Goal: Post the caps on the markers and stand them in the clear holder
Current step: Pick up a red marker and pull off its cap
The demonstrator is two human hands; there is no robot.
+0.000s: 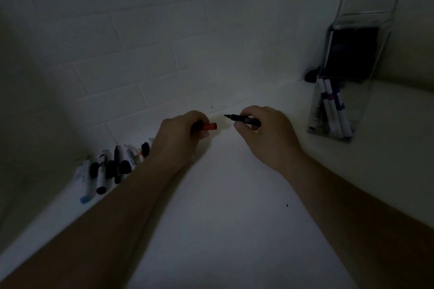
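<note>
The uncapped marker (244, 120) is pinched in the right hand (265, 131), dark tip pointing left at the red cap (209, 126), which pokes out of the left hand's (180, 135) curled fingers (203, 134); tip and cap are near but apart. To seat it well, line the cap's mouth squarely with the tip, slide straight on and press until it stops, avoiding a skewed push that smears the tip. In this dim light, checking by feel should help. Then it goes upright in the clear holder (357, 110) at the right, beside the markers already standing there (334, 112). More loose markers (110, 166) lie on the white desk (223, 206) to the left.
</note>
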